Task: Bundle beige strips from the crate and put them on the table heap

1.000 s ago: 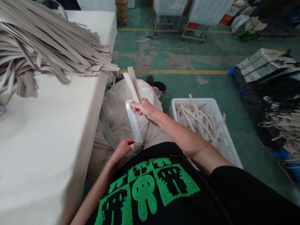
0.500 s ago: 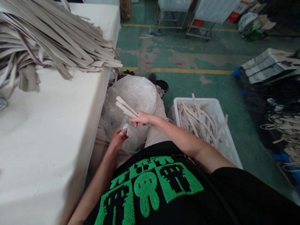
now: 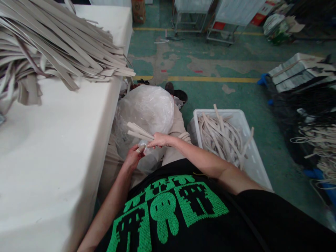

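Near the centre of the frame, the right hand (image 3: pixel 160 140) grasps a bundle (image 3: pixel 139 131) of flat, matte beige strips, their cut ends pointing left, while just below and to the left the left hand (image 3: pixel 133 156) pinches a crumpled bit of shiny clear film (image 3: pixel 143 143). A wrinkled, translucent bag (image 3: pixel 149 105) bulges just beyond both hands; a heap (image 3: pixel 65 42) of long strips covers the upper left of the smooth white table (image 3: pixel 60 147), and the right forearm (image 3: pixel 194 150) partly blocks a rigid white bin (image 3: pixel 256 161) of curled strips at centre right.
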`<state>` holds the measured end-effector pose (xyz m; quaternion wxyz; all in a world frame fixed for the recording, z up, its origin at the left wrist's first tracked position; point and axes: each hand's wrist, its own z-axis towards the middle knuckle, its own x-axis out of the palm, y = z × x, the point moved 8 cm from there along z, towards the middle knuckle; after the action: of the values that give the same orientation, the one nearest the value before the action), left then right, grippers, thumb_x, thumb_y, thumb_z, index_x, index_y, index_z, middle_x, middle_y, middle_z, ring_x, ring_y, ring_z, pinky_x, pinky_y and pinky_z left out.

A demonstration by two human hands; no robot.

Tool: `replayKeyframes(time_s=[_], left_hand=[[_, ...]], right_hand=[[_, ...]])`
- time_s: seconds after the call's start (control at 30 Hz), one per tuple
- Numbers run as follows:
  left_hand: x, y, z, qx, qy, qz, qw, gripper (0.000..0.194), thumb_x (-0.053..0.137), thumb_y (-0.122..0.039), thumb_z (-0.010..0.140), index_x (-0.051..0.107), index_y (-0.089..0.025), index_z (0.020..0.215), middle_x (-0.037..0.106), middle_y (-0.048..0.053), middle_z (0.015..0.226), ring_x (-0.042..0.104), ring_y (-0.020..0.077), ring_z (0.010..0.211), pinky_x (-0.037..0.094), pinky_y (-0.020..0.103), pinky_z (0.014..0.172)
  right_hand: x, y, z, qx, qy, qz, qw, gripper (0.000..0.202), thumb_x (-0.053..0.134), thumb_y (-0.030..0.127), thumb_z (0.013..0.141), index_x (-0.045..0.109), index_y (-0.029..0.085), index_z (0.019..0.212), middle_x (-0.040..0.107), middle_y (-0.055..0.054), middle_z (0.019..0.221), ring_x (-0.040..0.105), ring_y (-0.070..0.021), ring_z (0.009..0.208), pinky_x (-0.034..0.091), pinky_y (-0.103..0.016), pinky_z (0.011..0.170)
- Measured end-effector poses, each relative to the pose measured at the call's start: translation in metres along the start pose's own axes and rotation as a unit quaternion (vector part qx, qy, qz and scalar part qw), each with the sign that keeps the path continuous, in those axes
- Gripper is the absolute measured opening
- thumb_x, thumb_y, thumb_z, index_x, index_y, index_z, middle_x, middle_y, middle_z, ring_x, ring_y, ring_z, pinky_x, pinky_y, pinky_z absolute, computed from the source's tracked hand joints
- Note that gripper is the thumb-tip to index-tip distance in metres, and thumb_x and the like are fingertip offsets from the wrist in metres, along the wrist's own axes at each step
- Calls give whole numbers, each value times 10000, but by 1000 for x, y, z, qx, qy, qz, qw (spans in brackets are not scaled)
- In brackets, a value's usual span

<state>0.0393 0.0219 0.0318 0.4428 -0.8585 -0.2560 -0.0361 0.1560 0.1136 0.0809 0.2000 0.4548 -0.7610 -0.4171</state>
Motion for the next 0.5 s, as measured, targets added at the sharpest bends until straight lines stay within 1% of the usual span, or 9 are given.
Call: replayKeyframes(time_s=[0.1,0.17,0.23,0.27,0.3,0.37,0.4,0.43,0.5], left_hand=[[-9,0,6,19,-9,84,996,510,877,-487,525,695,-152,864,706,28,776,604,148,639,494,283,657],[-22,-2,9,35,-44,176,983,484,883,-416,506,684,-167,871,694,25,745,610,177,656,488,300,684],[-36,-12,8,76,-97,274,954,475,900,-301,468,687,-188,877,683,23,727,617,207,698,471,302,715],[-39,-20,5,108,-118,314,936,445,897,-275,485,692,-199,873,686,29,740,625,222,733,464,305,740],[-40,-29,1,144,-133,349,916,380,881,-290,542,699,-209,866,695,41,769,635,235,774,461,311,773],[-33,-47,-10,225,-149,410,871,227,788,-394,715,711,-220,840,713,67,836,648,254,850,456,327,845],[-26,-53,-15,257,-142,425,856,222,732,-434,778,718,-219,832,721,78,860,649,259,879,451,335,878],[-19,-56,-19,281,-126,431,848,246,696,-459,812,726,-217,840,729,86,887,650,262,907,444,339,908],[-3,-54,-22,300,-74,422,852,276,699,-470,807,743,-209,885,746,90,951,649,263,956,437,339,943]], right_hand=[[-11,-1,1,-8,-45,23,999,183,751,197,759,626,126,646,569,45,481,405,-42,380,312,-157,337],[-24,0,1,-13,-97,62,993,196,711,191,793,610,125,639,556,47,477,384,-37,362,305,-159,329],[-35,1,0,-20,-133,96,986,241,685,189,816,588,123,605,538,48,471,356,-31,344,299,-163,322],[-38,2,-1,-23,-140,106,984,265,677,190,823,578,122,586,532,46,469,348,-29,339,299,-164,321],[-40,3,-1,-24,-143,110,983,284,672,192,828,572,121,572,529,45,468,343,-27,335,299,-165,321],[-39,4,-3,-24,-138,112,984,287,669,186,829,574,119,566,530,44,471,345,-27,333,301,-163,319],[-36,5,-4,-23,-134,113,984,279,667,180,828,578,117,571,533,44,474,347,-28,334,300,-162,318],[-33,6,-5,-22,-131,115,985,269,664,173,827,582,118,577,536,45,477,345,-28,334,299,-163,315],[-25,8,-6,-24,-124,123,984,247,656,161,828,588,120,594,543,48,483,343,-29,334,297,-163,314]])
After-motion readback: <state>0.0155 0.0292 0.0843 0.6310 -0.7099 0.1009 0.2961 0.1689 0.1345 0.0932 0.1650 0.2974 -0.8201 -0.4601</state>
